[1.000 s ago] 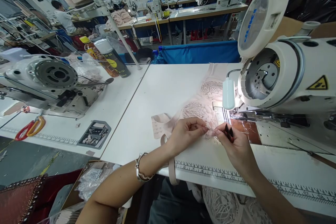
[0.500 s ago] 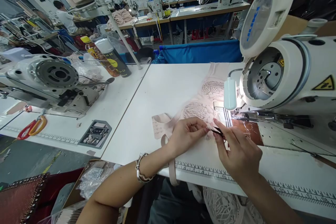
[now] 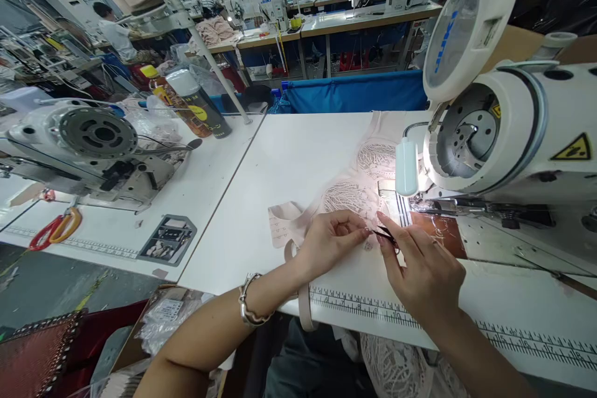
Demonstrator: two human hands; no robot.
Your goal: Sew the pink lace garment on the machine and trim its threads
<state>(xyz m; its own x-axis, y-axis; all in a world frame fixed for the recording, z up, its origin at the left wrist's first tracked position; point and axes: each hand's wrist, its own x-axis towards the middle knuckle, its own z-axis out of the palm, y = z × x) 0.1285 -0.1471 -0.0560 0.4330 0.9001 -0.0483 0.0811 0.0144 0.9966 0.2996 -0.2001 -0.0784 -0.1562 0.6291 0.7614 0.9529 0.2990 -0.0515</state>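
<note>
A pale pink lace bra (image 3: pixel 346 196) lies on the white table beside the sewing machine, its back band and strap trailing to the left. My left hand (image 3: pixel 325 244) is closed, thumb and forefinger pinching a bit of the bra's near edge. Between the fingers of my right hand (image 3: pixel 425 268) are small dark thread snips (image 3: pixel 386 236). Their tips point left and reach my left fingertips at the fabric. Whatever lies exactly between the tips is too small to make out.
A white sewing machine (image 3: pixel 504 130) with an open round cover stands at right. Tweezers (image 3: pixel 559 277) lie in front of it. A printed ruler (image 3: pixel 359 306) runs along the table's front edge. Orange-and-red-handled scissors (image 3: pixel 56 228), spray cans (image 3: pixel 198 102) and another machine (image 3: pixel 93 143) are at left.
Both hands keep almost the same pose at the bra's edge. The whole view has shifted very slightly.
</note>
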